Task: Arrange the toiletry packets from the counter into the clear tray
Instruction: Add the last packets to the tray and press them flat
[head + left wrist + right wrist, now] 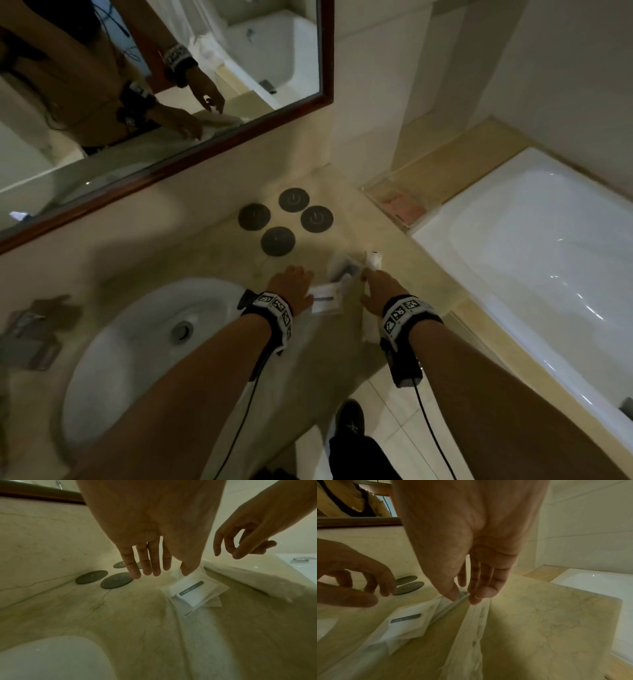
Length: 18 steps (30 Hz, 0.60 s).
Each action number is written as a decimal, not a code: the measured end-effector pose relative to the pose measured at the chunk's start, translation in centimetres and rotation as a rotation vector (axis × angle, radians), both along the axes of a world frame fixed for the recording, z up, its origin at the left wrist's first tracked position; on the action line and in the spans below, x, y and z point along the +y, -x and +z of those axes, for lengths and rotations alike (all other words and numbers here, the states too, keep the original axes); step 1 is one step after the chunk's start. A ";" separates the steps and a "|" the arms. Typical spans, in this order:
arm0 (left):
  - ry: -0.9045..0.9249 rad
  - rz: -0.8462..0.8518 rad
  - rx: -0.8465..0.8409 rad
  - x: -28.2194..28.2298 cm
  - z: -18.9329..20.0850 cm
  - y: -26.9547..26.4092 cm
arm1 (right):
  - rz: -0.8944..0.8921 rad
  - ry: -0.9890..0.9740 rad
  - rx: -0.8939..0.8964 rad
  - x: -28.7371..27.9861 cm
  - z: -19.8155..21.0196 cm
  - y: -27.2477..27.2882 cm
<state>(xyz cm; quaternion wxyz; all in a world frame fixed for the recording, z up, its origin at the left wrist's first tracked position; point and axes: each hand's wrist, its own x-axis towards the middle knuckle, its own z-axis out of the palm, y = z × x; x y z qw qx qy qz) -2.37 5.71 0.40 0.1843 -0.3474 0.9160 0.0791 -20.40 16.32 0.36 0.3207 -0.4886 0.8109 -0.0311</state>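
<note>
Both hands over white packets on the veined beige marble counter [219, 260]

Left hand [291, 287] fingers straight, thumb touching a square white plastic packet [192, 592] with an unreadable grey label strip; right hand [380, 291] pinches a thin clear-wrapped packet [453, 605].

Bare desk [212, 260] lies open between the sink [137, 342] and the four dark discs [286, 221] by the wall. White packets [327, 299] crowd the strip just beside the desk's right edge, where the bathtub [534, 246] drops away. The mirror frame [178, 161] overhangs the back.
</note>
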 end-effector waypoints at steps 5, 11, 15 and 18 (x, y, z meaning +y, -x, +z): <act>-0.061 0.027 -0.060 -0.3 -1.3 1.9 | -0.056 -0.030 -0.011 -0.3 -1.5 1.1; -0.090 0.045 -0.092 0.3 -2.6 3.0 | -0.250 0.012 -0.078 -0.7 -2.9 1.5; -0.094 0.068 -0.110 0.4 -2.8 3.3 | -0.328 0.031 -0.095 -1.2 -3.2 2.0; -0.104 0.076 -0.117 0.3 -2.8 3.4 | -0.381 0.045 -0.121 -1.5 -3.3 2.2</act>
